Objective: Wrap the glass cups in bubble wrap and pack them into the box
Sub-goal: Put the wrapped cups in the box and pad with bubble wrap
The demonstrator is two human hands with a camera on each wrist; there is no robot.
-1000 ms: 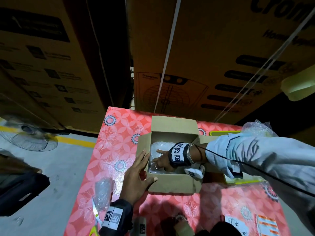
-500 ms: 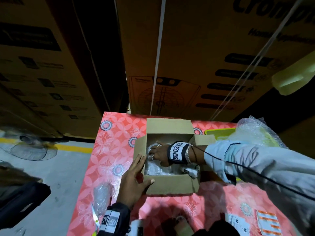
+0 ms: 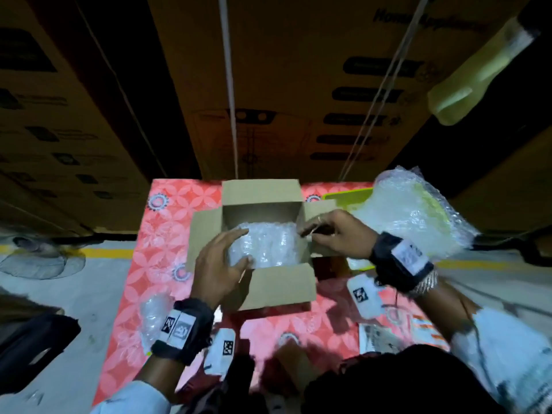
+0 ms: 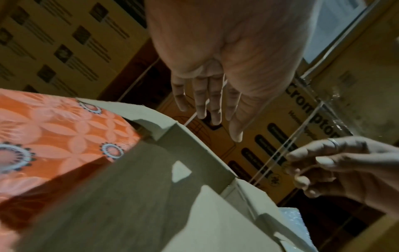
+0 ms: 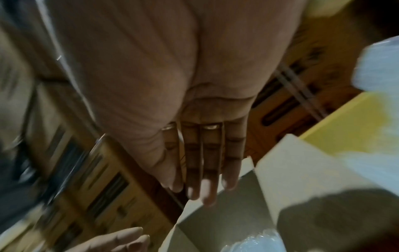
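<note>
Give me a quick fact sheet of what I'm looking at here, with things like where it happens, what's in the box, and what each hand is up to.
Setting: table with a red floral cloth, big cartons behind
Box: small cardboard, flaps open
Inside box: bubble-wrapped bundles; the glass itself cannot be made out
Left hand: over the box's left edge, fingers relaxed, gripping nothing
Right hand: at the box's right flap, fingers straight in the wrist view
Spare bubble wrap: heaped right of the box
</note>
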